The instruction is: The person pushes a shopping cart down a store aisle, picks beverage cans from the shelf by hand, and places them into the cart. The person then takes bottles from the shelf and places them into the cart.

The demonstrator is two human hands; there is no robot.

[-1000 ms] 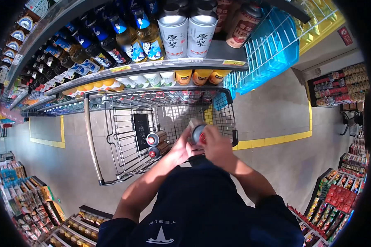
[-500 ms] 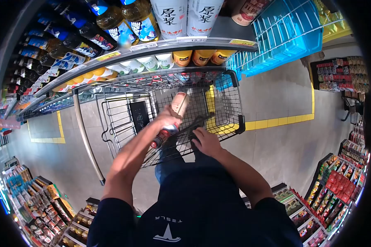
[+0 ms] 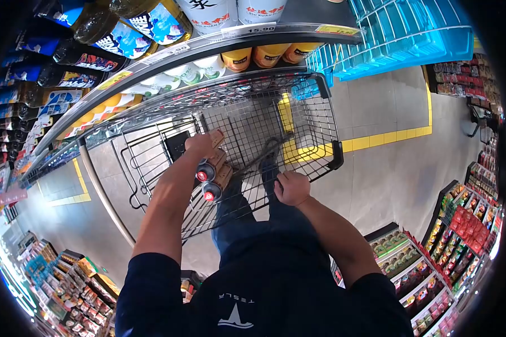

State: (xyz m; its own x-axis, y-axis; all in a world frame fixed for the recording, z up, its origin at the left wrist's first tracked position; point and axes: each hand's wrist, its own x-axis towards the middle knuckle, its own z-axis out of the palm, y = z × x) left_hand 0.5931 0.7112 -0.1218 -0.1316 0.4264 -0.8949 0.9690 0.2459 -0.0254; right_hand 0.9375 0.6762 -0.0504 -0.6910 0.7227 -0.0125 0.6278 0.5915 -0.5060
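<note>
My left hand (image 3: 201,146) reaches into the black wire shopping cart (image 3: 247,112). Its fingers are closed around a tan-labelled bottle (image 3: 217,137), most of which the hand hides. Just below that hand, a red-capped bottle (image 3: 202,174) lies in the cart with a second red-capped bottle (image 3: 210,194) alongside, both with tan labels. At the cart's near side, my right hand (image 3: 292,188) is curled closed over the rim. What its fingers hold, if anything, is hidden.
A store shelf (image 3: 174,53) with drink bottles and white canisters runs along the cart's far side. Blue baskets (image 3: 399,45) hang at its right end. The cart's pale handle (image 3: 104,191) is on the left. Stocked displays (image 3: 461,224) stand to the right and behind.
My left hand has moved left and slightly up. The bottle it held across the cart is no longer tilted there; two red caps now show below the hand. My right hand has curled closed.
</note>
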